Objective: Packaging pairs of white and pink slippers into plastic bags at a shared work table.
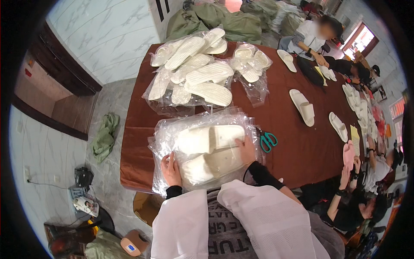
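In front of me lies a pair of cream slippers (196, 139) in clear plastic bags (166, 129), side by side with the soles flat. My left hand (171, 171) grips the left side of the bagged pair near the table's front edge. My right hand (246, 150) holds the right end, one finger pressing on a slipper's insole through or beside the film; the fingers' undersides are hidden. More plastic bags appear to lie beneath the pair. Just right of my right hand rests a pair of green-handled scissors (268, 141), blades partly covered by plastic.
Beyond the bags, a heap of bagged slippers (189, 71) covers the back left of the brown-covered table (276, 112). Loose slippers (302, 107) lie to the right. Co-workers sit along the right side; one holds a pink slipper (348, 154). Green sacks (220, 21) stand behind.
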A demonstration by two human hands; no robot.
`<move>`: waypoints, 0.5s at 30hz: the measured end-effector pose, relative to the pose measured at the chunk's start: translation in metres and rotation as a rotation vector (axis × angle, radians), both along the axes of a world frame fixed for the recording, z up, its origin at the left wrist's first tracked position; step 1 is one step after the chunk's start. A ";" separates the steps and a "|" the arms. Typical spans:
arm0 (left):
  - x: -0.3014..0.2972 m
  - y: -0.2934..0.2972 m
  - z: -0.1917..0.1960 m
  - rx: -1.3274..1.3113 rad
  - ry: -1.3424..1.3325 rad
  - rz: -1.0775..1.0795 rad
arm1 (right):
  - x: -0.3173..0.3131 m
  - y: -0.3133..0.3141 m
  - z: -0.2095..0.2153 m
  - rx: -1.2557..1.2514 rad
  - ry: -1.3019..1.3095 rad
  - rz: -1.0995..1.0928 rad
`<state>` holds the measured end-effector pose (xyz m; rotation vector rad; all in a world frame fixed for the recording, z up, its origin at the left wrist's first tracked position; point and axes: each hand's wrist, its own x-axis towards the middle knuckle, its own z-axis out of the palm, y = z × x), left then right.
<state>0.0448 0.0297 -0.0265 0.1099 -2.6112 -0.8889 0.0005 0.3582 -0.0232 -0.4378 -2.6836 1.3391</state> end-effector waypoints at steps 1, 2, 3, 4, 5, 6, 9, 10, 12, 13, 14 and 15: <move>0.001 -0.001 -0.002 0.000 -0.003 -0.004 | 0.001 0.010 0.014 0.013 -0.004 -0.054; -0.001 0.002 -0.001 -0.022 0.013 0.008 | 0.002 0.028 0.023 0.000 0.056 -0.070; -0.002 0.004 0.000 -0.046 0.028 0.020 | 0.004 0.049 0.029 -0.014 0.115 -0.083; -0.004 0.007 0.003 -0.041 0.033 0.005 | 0.006 0.074 0.032 0.007 0.116 -0.139; -0.005 0.010 0.006 -0.045 0.020 0.000 | 0.009 0.097 0.033 0.028 0.116 -0.197; -0.003 0.008 0.007 -0.053 0.003 0.008 | 0.013 0.110 0.045 0.015 0.127 -0.219; 0.000 0.004 0.000 -0.092 -0.019 0.020 | 0.025 0.148 0.089 0.048 0.168 -0.302; -0.001 0.003 -0.002 -0.092 -0.017 0.015 | 0.031 0.163 0.101 0.101 0.218 -0.313; -0.002 0.003 -0.005 -0.098 0.024 0.009 | 0.037 0.174 0.129 0.137 0.335 -0.353; -0.001 0.003 -0.006 -0.098 0.023 0.010 | 0.038 0.176 0.141 0.118 0.403 -0.384; -0.002 0.005 -0.004 -0.100 0.020 0.012 | 0.040 0.189 0.146 0.082 0.426 -0.391; -0.002 0.005 -0.004 -0.103 0.013 0.018 | 0.040 0.194 0.154 0.082 0.427 -0.392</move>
